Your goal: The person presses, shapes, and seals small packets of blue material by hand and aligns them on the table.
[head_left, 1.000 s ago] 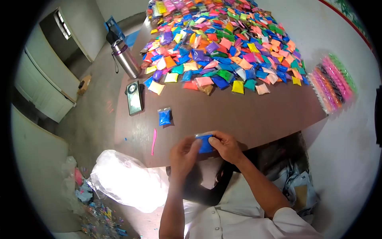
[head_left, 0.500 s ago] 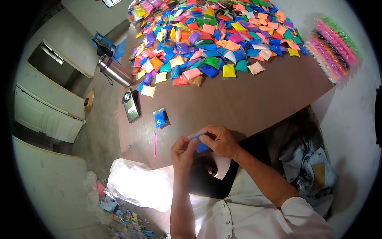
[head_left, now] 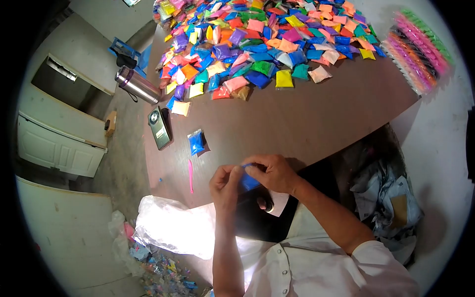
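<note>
A small blue packet (head_left: 249,183) is pinched by its upper edge between my two hands, just over the table's near edge. My left hand (head_left: 225,187) grips its left side with thumb and fingers, and my right hand (head_left: 273,173) closes on the top and right side. The fingers cover part of the packet. To the left of my hands lies a pink plastic modelling tool (head_left: 190,176). Beyond it a second blue packet (head_left: 196,143) in clear wrapping rests on the table.
Many coloured packets (head_left: 257,49) spread over the far table (head_left: 297,114). A phone (head_left: 159,129) and a steel flask (head_left: 140,85) stand near the left edge. Bundled clear-wrapped colourful strips (head_left: 415,54) lie at right. White plastic (head_left: 173,230) hangs below the left front.
Both hands stay on the blue packet; its upper edge is now more covered by my fingers. The whole view has shifted slightly.
</note>
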Demonstrator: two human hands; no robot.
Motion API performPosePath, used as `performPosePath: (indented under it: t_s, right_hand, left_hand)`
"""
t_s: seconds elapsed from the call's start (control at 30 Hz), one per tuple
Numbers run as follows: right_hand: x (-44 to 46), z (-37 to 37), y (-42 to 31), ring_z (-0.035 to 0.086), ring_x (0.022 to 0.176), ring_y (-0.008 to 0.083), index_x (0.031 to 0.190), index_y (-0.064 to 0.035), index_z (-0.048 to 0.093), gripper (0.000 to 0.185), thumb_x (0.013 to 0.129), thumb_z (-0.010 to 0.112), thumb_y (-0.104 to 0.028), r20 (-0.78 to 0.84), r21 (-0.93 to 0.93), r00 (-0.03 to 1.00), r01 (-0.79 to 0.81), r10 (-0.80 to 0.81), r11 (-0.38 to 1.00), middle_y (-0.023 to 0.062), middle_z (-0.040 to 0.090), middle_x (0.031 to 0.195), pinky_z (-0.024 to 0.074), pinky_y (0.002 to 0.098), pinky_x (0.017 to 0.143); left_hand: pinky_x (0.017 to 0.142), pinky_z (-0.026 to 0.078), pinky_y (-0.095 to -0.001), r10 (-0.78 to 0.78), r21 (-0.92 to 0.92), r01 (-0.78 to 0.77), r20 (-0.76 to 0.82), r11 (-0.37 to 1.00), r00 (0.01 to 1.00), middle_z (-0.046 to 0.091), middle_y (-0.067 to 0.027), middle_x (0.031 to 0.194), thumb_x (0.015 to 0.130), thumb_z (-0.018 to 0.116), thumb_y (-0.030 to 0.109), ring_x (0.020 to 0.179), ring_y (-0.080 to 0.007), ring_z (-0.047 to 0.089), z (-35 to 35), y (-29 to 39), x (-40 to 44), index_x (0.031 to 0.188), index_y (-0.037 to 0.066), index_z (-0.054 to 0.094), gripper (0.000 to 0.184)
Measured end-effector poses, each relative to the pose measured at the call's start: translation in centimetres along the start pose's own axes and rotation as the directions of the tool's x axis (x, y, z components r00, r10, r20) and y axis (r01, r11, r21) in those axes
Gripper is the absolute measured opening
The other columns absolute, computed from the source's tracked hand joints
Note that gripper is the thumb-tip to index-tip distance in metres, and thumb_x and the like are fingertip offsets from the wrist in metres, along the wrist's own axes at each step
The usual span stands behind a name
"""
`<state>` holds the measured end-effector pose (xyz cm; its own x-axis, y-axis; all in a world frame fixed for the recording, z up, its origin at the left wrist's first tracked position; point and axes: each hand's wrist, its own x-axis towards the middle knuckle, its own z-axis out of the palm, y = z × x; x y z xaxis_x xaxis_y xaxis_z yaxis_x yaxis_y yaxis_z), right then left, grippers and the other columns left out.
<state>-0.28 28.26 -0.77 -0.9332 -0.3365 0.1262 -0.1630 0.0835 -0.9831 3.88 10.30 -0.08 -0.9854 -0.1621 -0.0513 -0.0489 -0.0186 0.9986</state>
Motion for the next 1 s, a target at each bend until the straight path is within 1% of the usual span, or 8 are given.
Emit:
performPosePath:
  t_s: [0.1,0.23,0.43,0.5,0.6,0.7,0.8,1.0]
  right_hand:
    - [0.0,0.2,0.7,0.071,0.078,0.0291,0.110,-0.0039,0.075,0.017,0.096,0.071,-0.013,-0.061,0.028,0.995,0.075,-0.073,0.997,0.0174,0.073,0.090,0.0554,0.0373,0.074]
    - [-0.1,0.0,0.4,0.071,0.078,0.0282,0.110,-0.0035,0.075,0.016,0.096,0.072,-0.010,-0.099,0.044,0.994,0.047,-0.042,0.998,0.0161,0.073,0.092,0.0554,0.0362,0.074]
    - [0.1,-0.8,-1.3,0.070,0.080,0.0247,0.118,-0.0048,0.073,0.024,0.096,0.073,-0.011,0.034,-0.094,0.994,0.104,-0.101,0.990,0.0137,0.073,0.097,0.0558,0.0353,0.075]
    - [0.2,-0.7,-0.3,0.069,0.081,0.0210,0.123,-0.0045,0.071,0.027,0.096,0.072,-0.010,0.097,0.104,0.995,0.007,-0.017,0.995,0.0130,0.073,0.097,0.0557,0.0345,0.075]
    - [0.1,-0.6,0.8,0.068,0.081,0.0188,0.123,-0.0032,0.071,0.027,0.096,0.072,-0.009,0.087,0.143,0.996,-0.036,0.024,0.989,0.0125,0.072,0.097,0.0555,0.0333,0.076]
    - [0.0,-0.3,1.2,0.068,0.081,0.0178,0.122,-0.0018,0.071,0.027,0.096,0.072,-0.009,0.025,0.175,0.999,-0.033,0.029,0.984,0.0117,0.072,0.095,0.0551,0.0322,0.077]
    - [0.0,-0.2,0.9,0.068,0.080,0.0172,0.120,-0.0009,0.071,0.025,0.097,0.072,-0.010,-0.026,0.124,0.999,0.028,-0.025,0.992,0.0116,0.072,0.095,0.0551,0.0320,0.076]
    - [0.1,-0.3,0.1,0.069,0.081,0.0176,0.119,-0.0005,0.072,0.023,0.099,0.071,-0.012,0.010,0.076,0.999,-0.036,0.035,0.996,0.0110,0.073,0.094,0.0561,0.0317,0.076]
  left_hand:
    - [0.081,0.052,-0.0228,-0.039,-0.019,0.039,-0.003,0.999,0.999,0.073,-0.0008,0.096,0.106,0.071,0.015,0.087,-0.0062,0.064,1.0,1.2,-0.2,0.108,0.000,0.072,0.015]
    - [0.082,0.053,-0.0227,-0.073,-0.031,0.076,0.075,0.997,0.994,0.074,-0.0012,0.098,0.105,0.071,0.014,0.089,-0.0067,0.067,0.5,0.8,-0.1,0.111,0.001,0.071,0.014]
    - [0.082,0.053,-0.0218,0.007,-0.145,0.006,0.088,0.989,0.996,0.075,-0.0016,0.100,0.105,0.072,0.013,0.089,-0.0069,0.067,-0.7,-0.9,0.1,0.110,0.003,0.071,0.012]
    - [0.082,0.053,-0.0221,0.016,-0.150,-0.006,0.060,0.989,0.998,0.075,-0.0019,0.100,0.105,0.072,0.014,0.090,-0.0071,0.067,-0.4,-0.7,0.0,0.111,0.002,0.072,0.014]
    - [0.083,0.054,-0.0229,-0.008,0.001,0.008,0.040,1.000,0.999,0.075,-0.0025,0.101,0.105,0.072,0.015,0.091,-0.0079,0.067,0.2,-0.4,0.0,0.113,0.001,0.072,0.016]
    - [0.085,0.054,-0.0234,-0.025,0.045,0.021,0.078,0.999,0.997,0.075,-0.0030,0.104,0.105,0.071,0.015,0.093,-0.0084,0.068,0.5,0.1,-0.1,0.116,-0.001,0.072,0.019]
    - [0.088,0.053,-0.0233,-0.029,-0.058,0.034,0.091,0.998,0.995,0.075,-0.0037,0.106,0.106,0.070,0.014,0.096,-0.0087,0.068,0.8,0.6,-0.1,0.120,-0.002,0.071,0.021]
    - [0.090,0.054,-0.0245,0.011,-0.109,0.004,0.131,0.994,0.991,0.075,-0.0054,0.110,0.105,0.070,0.013,0.098,-0.0107,0.069,-0.3,-0.7,-0.1,0.123,-0.002,0.071,0.023]
